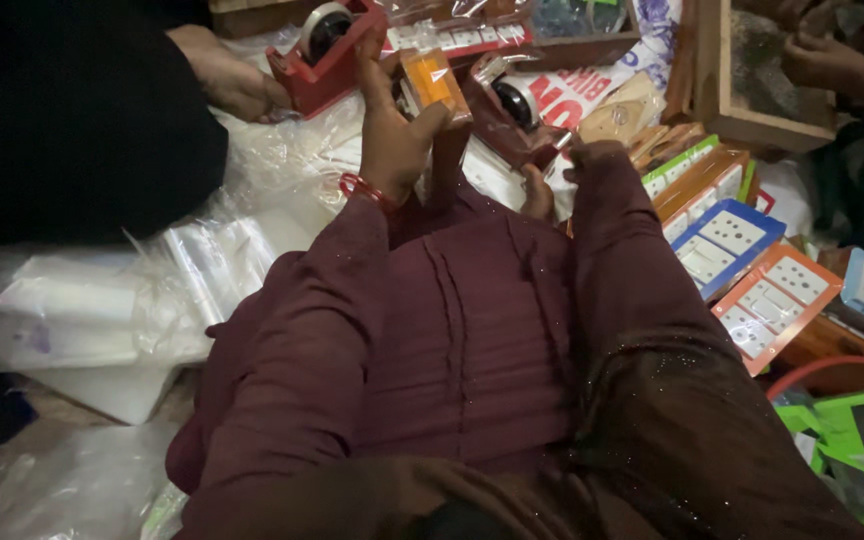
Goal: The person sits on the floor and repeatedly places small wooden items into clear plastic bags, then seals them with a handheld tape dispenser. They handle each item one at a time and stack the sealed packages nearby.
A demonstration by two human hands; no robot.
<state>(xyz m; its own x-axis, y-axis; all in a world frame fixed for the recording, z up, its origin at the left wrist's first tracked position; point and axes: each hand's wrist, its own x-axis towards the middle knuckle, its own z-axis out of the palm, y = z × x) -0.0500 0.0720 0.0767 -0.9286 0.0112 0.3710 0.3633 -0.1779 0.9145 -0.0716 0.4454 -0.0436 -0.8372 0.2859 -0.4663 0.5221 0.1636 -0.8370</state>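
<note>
Orange packet [430, 82] sits upright in left hand [392, 140], fingers closed around it, above clear plastic sheeting [252, 200] covering the dim work surface. Red tape dispenser [324, 55] just beside, another person's hand [227, 80] on it. Right hand [540, 192] mostly hidden by sleeve; grip undeterminable. Switch cards [742, 270] lie right.

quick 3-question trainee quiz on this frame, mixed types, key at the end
1. True or false: the left hand holds a small orange packet.
2. What sits nearest the right hand? A) dark red tape dispenser B) a kettle C) a green bucket
3. What colour is the bangle on the left wrist?

Key: 1 true; 2 A; 3 red
</note>
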